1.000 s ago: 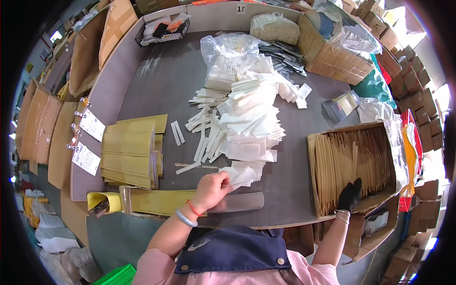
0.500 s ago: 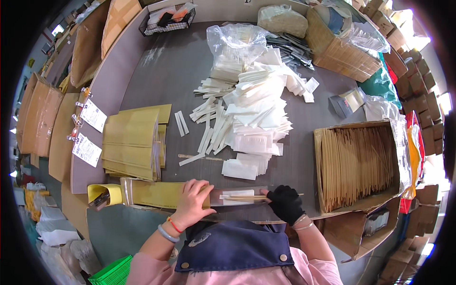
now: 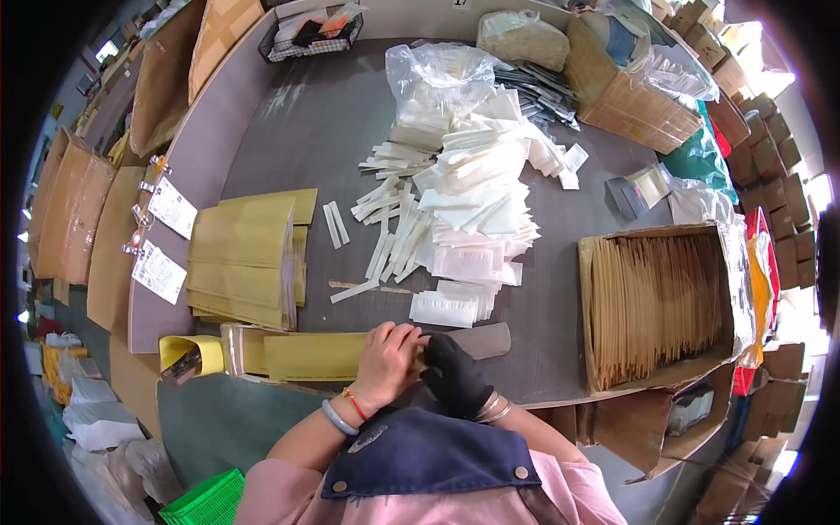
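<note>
At the worktop's (image 3: pixel 289 131) near edge our bare left hand (image 3: pixel 385 363) and gloved right hand (image 3: pixel 455 376) both pinch the yellow envelope (image 3: pixel 315 354), its long axis running left along that edge.

Grey table (image 3: pixel 297 131): wire basket (image 3: pixel 311 35) at far edge. Heap of white packets (image 3: pixel 472 192) at centre. Stack of yellow envelopes (image 3: pixel 245 258) to the left. Open cardboard box (image 3: pixel 656 306) of brown envelopes to the right. One yellow envelope (image 3: pixel 311 354) at near edge.
</note>
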`<state>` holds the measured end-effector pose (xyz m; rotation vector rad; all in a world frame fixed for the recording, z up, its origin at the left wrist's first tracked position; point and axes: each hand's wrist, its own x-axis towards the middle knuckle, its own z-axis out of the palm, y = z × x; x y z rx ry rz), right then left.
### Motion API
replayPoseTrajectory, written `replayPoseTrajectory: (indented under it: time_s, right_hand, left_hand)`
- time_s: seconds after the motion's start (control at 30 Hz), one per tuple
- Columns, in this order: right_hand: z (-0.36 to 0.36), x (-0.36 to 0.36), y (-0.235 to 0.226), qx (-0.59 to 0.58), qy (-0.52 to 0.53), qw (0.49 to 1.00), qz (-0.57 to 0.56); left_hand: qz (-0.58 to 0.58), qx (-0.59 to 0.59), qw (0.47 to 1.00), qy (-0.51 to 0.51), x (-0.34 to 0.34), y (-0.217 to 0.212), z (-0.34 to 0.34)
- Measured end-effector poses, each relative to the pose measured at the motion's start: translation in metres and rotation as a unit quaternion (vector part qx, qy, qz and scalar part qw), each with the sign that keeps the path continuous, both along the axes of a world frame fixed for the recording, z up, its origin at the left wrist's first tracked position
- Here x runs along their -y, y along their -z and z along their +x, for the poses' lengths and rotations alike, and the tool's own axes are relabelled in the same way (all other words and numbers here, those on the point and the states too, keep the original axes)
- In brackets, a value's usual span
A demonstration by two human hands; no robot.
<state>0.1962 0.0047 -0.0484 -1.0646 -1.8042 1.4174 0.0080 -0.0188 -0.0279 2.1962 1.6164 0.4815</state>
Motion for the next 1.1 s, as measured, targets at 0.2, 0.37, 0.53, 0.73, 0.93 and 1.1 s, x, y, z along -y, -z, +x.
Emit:
replayPoseTrajectory:
  time_s: [0.2, 0.37, 0.53, 0.73, 0.93, 1.1]
  right_hand:
    - [0.025, -0.015, -0.038, 0.315, -0.051, 0.907, 0.276]
    - [0.057, -0.023, -0.043, 0.316, 0.051, 0.91, 0.265]
    - [0.062, -0.022, -0.061, 0.348, 0.076, 0.898, 0.259]
    - [0.056, -0.019, -0.075, 0.372, 0.02, 0.888, 0.27]
    - [0.057, -0.023, -0.071, 0.342, -0.068, 0.903, 0.251]
    - [0.003, -0.016, -0.028, 0.281, -0.102, 0.921, 0.249]
  left_hand:
    - [-0.02, -0.107, 0.988, 0.112, -0.007, -0.034, -0.012]
    - [0.058, -0.058, 0.985, 0.15, -0.054, -0.097, -0.081]
    - [0.147, -0.098, 0.97, -0.168, -0.027, -0.055, -0.101]
    - [-0.015, -0.011, 0.96, -0.28, 0.027, 0.018, -0.038]
    - [-0.024, 0.07, 0.96, -0.271, 0.028, 0.019, -0.044]
    - [-0.035, 0.069, 0.965, -0.252, 0.023, 0.016, -0.044]
